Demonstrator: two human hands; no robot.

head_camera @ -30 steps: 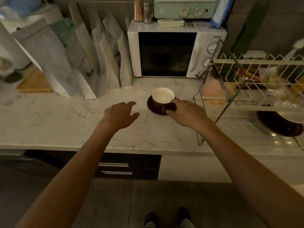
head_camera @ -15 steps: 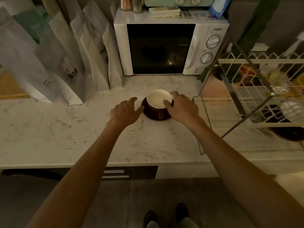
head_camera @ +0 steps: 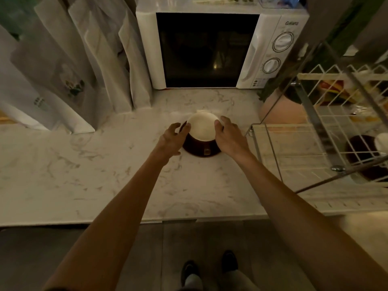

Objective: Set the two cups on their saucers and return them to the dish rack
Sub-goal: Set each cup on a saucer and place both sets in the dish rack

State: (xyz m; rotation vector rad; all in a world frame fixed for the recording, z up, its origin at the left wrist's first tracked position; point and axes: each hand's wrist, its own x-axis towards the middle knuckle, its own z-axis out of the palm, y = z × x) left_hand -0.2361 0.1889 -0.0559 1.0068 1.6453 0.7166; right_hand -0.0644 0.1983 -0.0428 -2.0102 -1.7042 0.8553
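A cup (head_camera: 202, 128), brown outside and white inside, stands on a dark brown saucer (head_camera: 201, 152) on the marble counter (head_camera: 94, 175) in front of the microwave. My left hand (head_camera: 172, 141) curls against the set's left side, fingers at the cup wall and saucer edge. My right hand (head_camera: 230, 136) clasps the right side, fingertips at the cup rim, hiding the saucer's right edge. A second dark saucer (head_camera: 360, 156) with a white cup (head_camera: 382, 141) sits on the lower shelf of the wire dish rack (head_camera: 273, 143) at the right.
A white microwave (head_camera: 273, 49) stands right behind the cup. Tall paper bags (head_camera: 73, 70) lean along the back left. A pink pot (head_camera: 277, 110) sits between microwave and rack. The rack's slanted metal bars (head_camera: 310, 114) jut out at the right. The counter edge (head_camera: 147, 221) is near me.
My left hand has slid right from the bare counter to the cup's left side. My right hand stays on its right side. The view has moved closer and lower.
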